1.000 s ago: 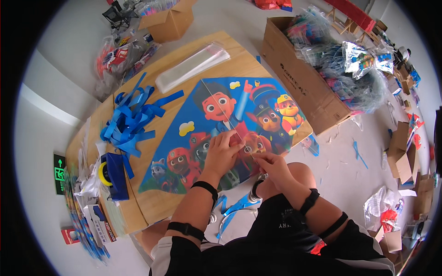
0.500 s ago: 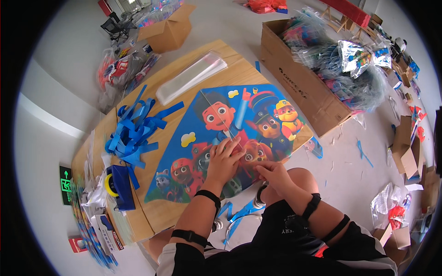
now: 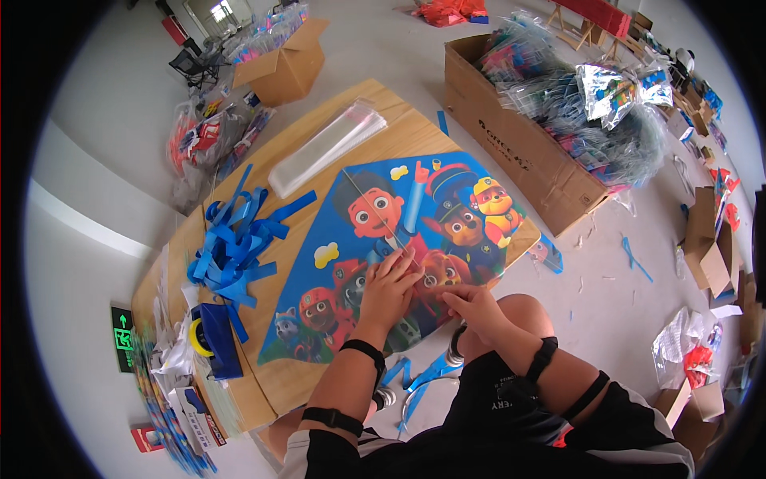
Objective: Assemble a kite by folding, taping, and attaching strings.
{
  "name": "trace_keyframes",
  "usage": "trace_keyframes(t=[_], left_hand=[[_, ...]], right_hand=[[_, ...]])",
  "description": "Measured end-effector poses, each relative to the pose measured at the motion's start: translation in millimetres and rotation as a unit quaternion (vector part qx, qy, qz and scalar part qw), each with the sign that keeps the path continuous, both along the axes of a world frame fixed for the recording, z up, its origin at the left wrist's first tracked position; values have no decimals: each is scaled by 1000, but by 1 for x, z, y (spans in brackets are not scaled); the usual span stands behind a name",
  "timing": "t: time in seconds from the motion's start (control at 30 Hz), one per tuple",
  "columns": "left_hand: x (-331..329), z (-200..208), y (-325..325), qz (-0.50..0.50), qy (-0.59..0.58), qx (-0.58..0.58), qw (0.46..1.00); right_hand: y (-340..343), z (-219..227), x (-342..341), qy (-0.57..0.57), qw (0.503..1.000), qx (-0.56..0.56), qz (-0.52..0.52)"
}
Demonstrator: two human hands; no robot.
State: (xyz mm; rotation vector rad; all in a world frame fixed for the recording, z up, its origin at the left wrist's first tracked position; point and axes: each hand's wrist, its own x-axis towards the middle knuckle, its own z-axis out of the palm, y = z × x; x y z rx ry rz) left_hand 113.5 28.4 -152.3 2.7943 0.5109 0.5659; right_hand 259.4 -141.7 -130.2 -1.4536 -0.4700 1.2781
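A blue kite printed with cartoon figures lies spread on the wooden table in front of me. A thin rod runs slantwise across it, from its far edge toward my fingers. My left hand rests on the kite's middle with its fingers stretched out, beside the rod. Over the near right part of the kite, my right hand is closed in a pinch, thumb against forefinger. What the pinch holds is too small to make out.
Blue strips are heaped left of the kite, near a blue tape dispenser. Clear plastic sleeves lie on the far side of the table. A large carton of bagged goods stands beyond its right edge.
The whole view has shifted slightly. Both hands keep nearly the same place on the kite, the left still lying on it and the right still pinched.
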Motion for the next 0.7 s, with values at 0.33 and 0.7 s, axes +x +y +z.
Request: trace_keyframes(t=[0.33,0.7], left_hand=[[1,-4,3,-14,-8,-18,1000],[0,9,14,-82,116,47,989]], right_hand=[[1,1,0,1,1000,-1,2],[-1,-2,3,52,998,26,-28]])
